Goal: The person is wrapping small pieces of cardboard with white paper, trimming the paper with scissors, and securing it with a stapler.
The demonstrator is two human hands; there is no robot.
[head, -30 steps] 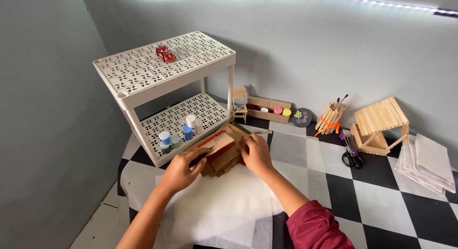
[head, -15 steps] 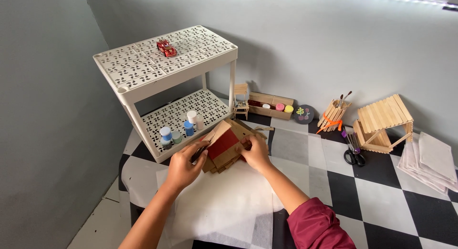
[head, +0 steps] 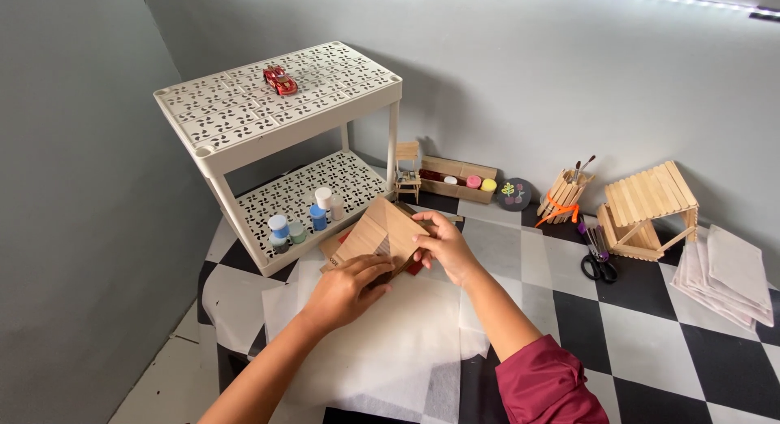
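Note:
I hold a small house made of wooden craft sticks (head: 380, 233) over a sheet of white paper (head: 382, 343) on the floor. Its slatted tan roof faces me, and a bit of red shows underneath. My left hand (head: 345, 287) grips its near lower side. My right hand (head: 443, 244) grips its right edge, fingers curled over the roof.
A white two-tier perforated rack (head: 276, 107) stands at the left, with a red toy car (head: 279, 80) on top and small paint pots (head: 307, 217) below. Along the wall are a wooden tray of paints (head: 459, 180), a brush holder (head: 562, 196), another stick house (head: 646, 209), scissors (head: 599, 266) and stacked paper (head: 727, 278).
Both hands have turned the stick house, so the red side that showed earlier is now mostly hidden and the tan slatted roof faces up toward me.

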